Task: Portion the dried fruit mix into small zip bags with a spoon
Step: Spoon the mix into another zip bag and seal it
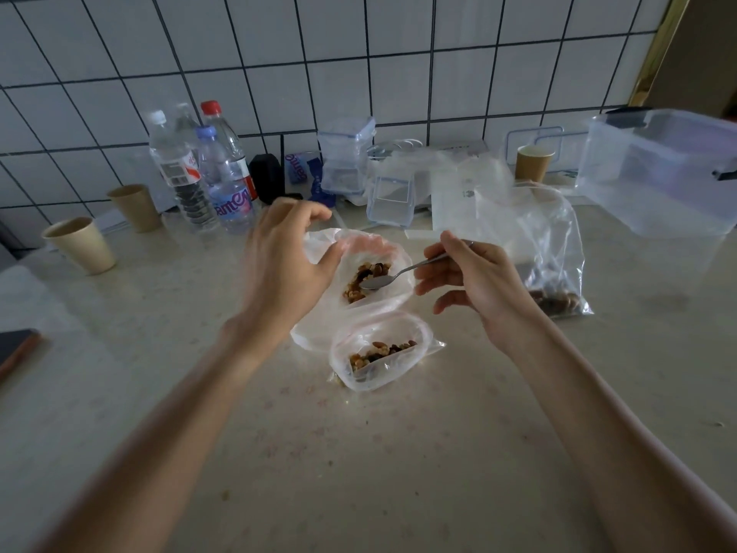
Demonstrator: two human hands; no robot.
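Observation:
My left hand [285,259] grips the rim of an open small zip bag [319,321] that holds dried fruit mix [365,281], keeping its mouth wide. My right hand [474,281] holds a metal spoon [393,276] by the handle, and the bowl of the spoon sits inside that bag's mouth, over the mix. A second small zip bag [379,353] stands open on the counter just in front, with some mix [381,350] at its bottom. At the right lies a large clear bag [546,249] with dark dried fruit in its lower corner.
Several water bottles [223,173] and paper cups [81,244] stand at the back left, with another cup [533,163] at the back right. Clear plastic containers [670,169] and loose bags crowd the back of the counter. A dark flat object [16,347] lies at the left edge.

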